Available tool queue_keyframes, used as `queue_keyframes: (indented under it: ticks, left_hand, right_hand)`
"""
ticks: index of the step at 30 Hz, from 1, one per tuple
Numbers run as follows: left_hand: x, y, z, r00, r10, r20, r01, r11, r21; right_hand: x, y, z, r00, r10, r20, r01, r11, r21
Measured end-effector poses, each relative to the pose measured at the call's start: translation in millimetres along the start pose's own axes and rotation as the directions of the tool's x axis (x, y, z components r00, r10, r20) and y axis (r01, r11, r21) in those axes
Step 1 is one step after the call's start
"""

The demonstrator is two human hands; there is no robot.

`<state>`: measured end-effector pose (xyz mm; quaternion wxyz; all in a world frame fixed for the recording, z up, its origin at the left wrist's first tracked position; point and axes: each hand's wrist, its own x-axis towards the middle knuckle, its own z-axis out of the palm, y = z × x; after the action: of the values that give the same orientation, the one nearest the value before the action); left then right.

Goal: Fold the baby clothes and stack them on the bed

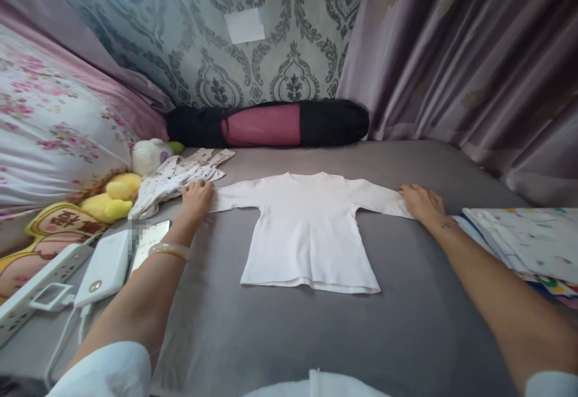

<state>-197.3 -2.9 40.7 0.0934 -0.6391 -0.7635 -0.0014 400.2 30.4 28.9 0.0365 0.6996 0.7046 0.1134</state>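
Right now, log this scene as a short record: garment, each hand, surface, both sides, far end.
Garment: white long-sleeved shirt, laid flat, sleeves spread
Left hand: at the end of one sleeve
Right hand: at the other sleeve's end
Surface: gray sheet
Left side: phone, power strip, yellow plush toy
Right side: folded patterned cloth
Far end: long black-and-pink bag

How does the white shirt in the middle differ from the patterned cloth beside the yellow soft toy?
The white shirt looks plain, while the patterned cloth has small scattered marks. The white shirt lies spread flat, its sleeves stretched out to the left hand and the right hand; the patterned cloth lies loosely bunched. Both lie on the grey sheet.
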Motion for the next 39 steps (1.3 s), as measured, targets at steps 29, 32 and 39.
queue_keyframes:
  ticks: [29,32,39]
  left_hand:
    - [-56,138,-12.4,0.92,-0.28,0.273,0.391,0.685,-0.615]
    - [-56,140,-13.6,0.912,-0.298,0.284,0.411,0.674,-0.614]
    - [-53,141,-16.1,0.891,-0.291,0.348,0.451,0.648,-0.613]
  right_hand:
    - [-46,-101,-20,0.852,-0.405,-0.333,0.465,0.877,0.123]
    - [-63,-109,-24,0.933,-0.211,-0.293,0.29,0.921,0.26]
    - [-80,-114,-21,0.984,-0.072,0.16,-0.002,0.907,0.421]
